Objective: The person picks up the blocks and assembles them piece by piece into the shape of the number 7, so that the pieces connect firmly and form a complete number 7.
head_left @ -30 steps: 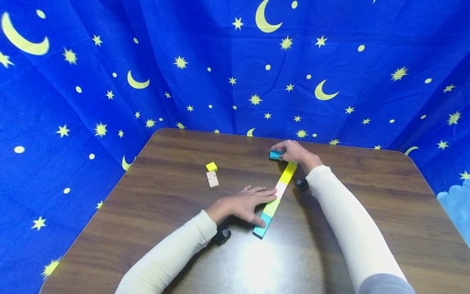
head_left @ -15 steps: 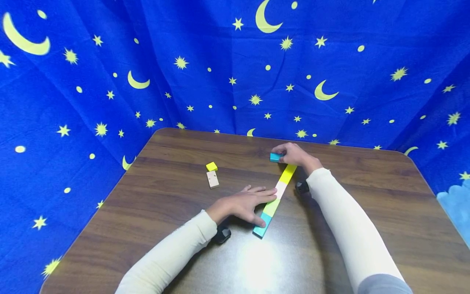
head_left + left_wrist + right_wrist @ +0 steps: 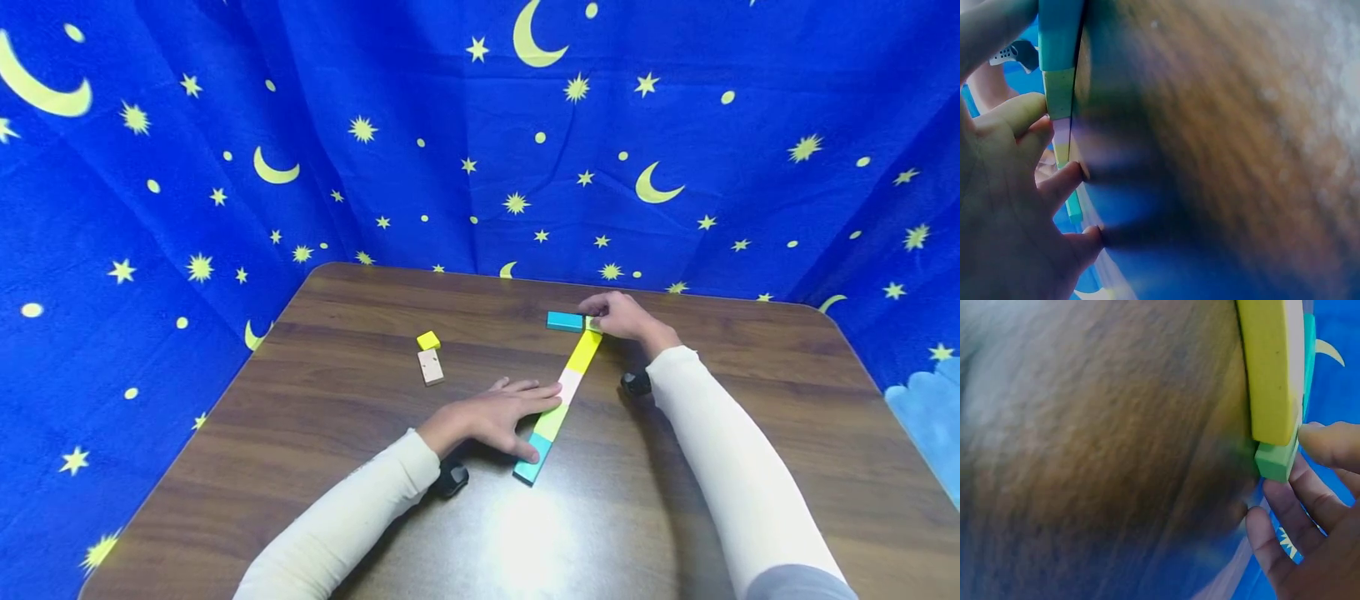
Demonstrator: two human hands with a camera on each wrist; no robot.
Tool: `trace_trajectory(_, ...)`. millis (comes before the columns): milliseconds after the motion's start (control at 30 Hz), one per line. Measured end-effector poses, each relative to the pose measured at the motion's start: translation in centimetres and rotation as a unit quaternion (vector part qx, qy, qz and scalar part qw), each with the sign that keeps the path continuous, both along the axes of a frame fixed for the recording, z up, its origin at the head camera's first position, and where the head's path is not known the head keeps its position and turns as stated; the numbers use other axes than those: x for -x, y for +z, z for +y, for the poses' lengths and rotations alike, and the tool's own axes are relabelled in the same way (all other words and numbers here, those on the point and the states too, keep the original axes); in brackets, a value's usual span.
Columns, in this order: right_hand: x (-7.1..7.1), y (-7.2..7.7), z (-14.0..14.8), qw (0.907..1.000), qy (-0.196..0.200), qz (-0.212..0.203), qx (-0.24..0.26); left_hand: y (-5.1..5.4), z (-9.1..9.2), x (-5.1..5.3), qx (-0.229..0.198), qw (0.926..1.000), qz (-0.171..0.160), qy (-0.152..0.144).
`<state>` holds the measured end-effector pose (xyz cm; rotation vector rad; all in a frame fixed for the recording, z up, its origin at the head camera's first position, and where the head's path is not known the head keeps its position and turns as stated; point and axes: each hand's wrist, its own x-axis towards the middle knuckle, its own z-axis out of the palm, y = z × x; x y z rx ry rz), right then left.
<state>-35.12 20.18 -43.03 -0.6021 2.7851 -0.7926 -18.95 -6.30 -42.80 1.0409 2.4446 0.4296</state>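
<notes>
My left hand (image 3: 501, 418) lies spread over a diagonal row of flat blocks, its thumb on the near teal block (image 3: 531, 465) and a fingertip by the pale pink block (image 3: 568, 386). Between these two is a lime green block (image 3: 551, 423). Past the pink one comes a yellow block (image 3: 584, 353). At the row's far end my right hand (image 3: 626, 318) holds a small light green block (image 3: 1275, 461) between thumb and fingers, against the yellow block's end. Left of it, a second teal block (image 3: 564, 322) lies crosswise, with no hand on it.
A small yellow block (image 3: 428, 340) and a pale wooden block (image 3: 431, 367) lie together on the left of the brown wooden table (image 3: 360, 333). A blue curtain (image 3: 420, 100) with moons and stars hangs behind the table's back edge.
My right hand has let go of the far teal block and shifted right onto the light green block. The left hand keeps its place on the row; the head view has shifted slightly.
</notes>
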Motion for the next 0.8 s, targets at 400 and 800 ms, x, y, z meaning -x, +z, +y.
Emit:
trace_trajectory(400, 0.2, 0.4, -0.7, 1.0000, -0.006, -0.006, 0.005, -0.1, -0.1, 0.0, -0.006, 1.0000, -0.005, 0.003)
trace_trajectory(800, 0.6, 0.0, -2.3, 0.9998, -0.004, -0.009, -0.016, -0.2, -0.1, 0.0, -0.002, 0.9999, -0.010, 0.004)
